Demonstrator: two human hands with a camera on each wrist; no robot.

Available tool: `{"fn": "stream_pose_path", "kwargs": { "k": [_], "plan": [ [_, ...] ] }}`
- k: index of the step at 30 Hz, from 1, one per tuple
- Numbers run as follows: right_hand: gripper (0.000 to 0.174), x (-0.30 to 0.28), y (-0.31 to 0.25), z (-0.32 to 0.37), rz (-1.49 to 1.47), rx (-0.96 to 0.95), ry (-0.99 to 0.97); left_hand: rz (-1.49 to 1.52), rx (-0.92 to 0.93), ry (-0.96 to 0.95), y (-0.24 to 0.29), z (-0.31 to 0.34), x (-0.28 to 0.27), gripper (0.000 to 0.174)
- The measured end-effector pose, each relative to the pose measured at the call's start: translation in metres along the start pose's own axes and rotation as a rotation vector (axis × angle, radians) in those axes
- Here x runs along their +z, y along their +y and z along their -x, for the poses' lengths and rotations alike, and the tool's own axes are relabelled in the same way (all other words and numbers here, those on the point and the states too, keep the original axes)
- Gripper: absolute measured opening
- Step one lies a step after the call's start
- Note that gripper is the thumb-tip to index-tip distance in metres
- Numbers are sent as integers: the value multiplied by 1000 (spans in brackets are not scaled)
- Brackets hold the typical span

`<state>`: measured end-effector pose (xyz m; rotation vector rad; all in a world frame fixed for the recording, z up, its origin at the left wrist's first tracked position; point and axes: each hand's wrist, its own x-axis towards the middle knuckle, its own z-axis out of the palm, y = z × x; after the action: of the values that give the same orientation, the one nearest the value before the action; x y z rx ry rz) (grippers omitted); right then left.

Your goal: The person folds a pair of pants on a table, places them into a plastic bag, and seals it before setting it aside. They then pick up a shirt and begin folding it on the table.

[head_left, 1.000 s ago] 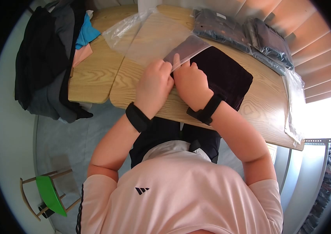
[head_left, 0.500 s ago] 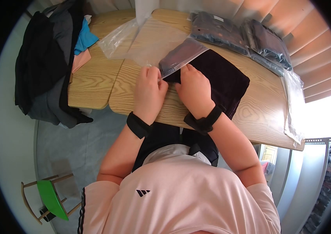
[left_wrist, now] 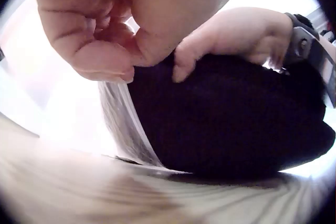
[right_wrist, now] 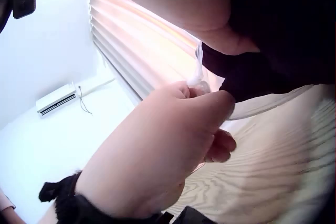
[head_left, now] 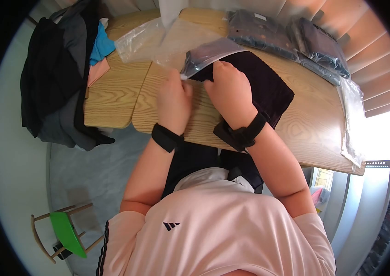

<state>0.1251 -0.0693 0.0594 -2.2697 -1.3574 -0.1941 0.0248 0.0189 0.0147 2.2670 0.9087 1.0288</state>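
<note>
A folded black garment (head_left: 268, 87) lies partly inside a clear plastic bag (head_left: 176, 39); its far-left end shows through the film. My left hand (head_left: 175, 99) pinches the near corner of the bag's opening, thumb against curled fingers, as the left wrist view also shows. My right hand (head_left: 232, 94) grips the garment beside the bag's mouth, its thumb (left_wrist: 184, 66) on the near side of the cloth. The other right fingertips are hidden behind the fabric. In the left wrist view, the bag's pale edge (left_wrist: 139, 129) wraps around the garment's left end.
Packed dark garments in clear bags (head_left: 261, 34) line the back right of the wooden table (head_left: 305, 124). A flat plastic bag (head_left: 353, 124) hangs over the right edge. Dark clothes (head_left: 50, 78) are heaped at the left, beside blue cloth (head_left: 102, 43). A green chair (head_left: 67, 233) stands below.
My left hand has moved left, away from the right hand, drawing the bag's near corner along. My right hand has shifted from the bag's edge onto the garment, its pointing finger now curled in.
</note>
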Motion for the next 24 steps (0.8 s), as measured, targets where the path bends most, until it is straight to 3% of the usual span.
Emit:
{"fn": "stream_pose_path", "kwargs": {
  "k": [8, 10, 11, 13, 15, 17, 19, 20, 22, 24],
  "plan": [
    [25, 18, -2, 9, 13, -34, -18, 6, 48, -278, 13, 31, -10, 12],
    [36, 33, 7, 20, 44, -360, 13, -42, 58, -347, 5, 32, -17, 12],
    [36, 27, 13, 24, 46, -363, 19, -14, 22, -352, 5, 36, -25, 15],
    [48, -8, 28, 28, -426, -395, -258, 14, -5, -350, 4, 40, -39, 19],
    [55, -49, 53, 26, -407, -187, -395, 202, -69, -243, 4, 45, -51, 24],
    [56, -67, 94, 29, -381, -14, -106, 308, 9, -171, -1, 47, -53, 30],
    [54, -66, 133, 41, -174, 243, 224, 272, 115, -81, 2, 45, -54, 34],
    [54, -57, 142, 46, -170, 232, 227, 276, 116, -70, 2, 43, -52, 34],
    [50, -49, 151, 58, -873, 749, 210, 127, 279, -57, 5, 37, -45, 42],
    [41, -47, 150, 65, -1294, 854, 27, 58, 322, -97, 18, 25, -45, 45]
  ]
}}
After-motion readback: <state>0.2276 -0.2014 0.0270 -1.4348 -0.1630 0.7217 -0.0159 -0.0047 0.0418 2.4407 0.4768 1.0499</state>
